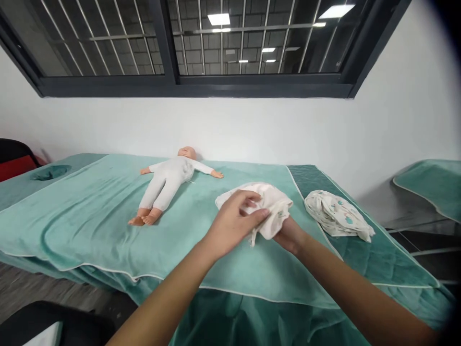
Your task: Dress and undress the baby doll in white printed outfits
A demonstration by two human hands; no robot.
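A bunched white cloth (268,199) with a faint small print is held up above the bed; its exact kind I cannot make out. My left hand (236,216) grips its near left side, fingers and thumb curled around the fabric. From the right, my right hand (290,235) holds the cloth from below, its fingers mostly hidden behind the folds. A baby doll (169,175) in a white long-sleeved suit lies on its back to the left, arms spread and feet bare. To the right lies a crumpled white cloth (336,214) with green and blue prints.
The bed (108,235) is covered with a light green sheet and stands against a white wall (252,129). Above is a dark-framed window (201,86) with bars. A dark chair (82,329) stands at the lower left, and a red and black object (16,166) at the far left.
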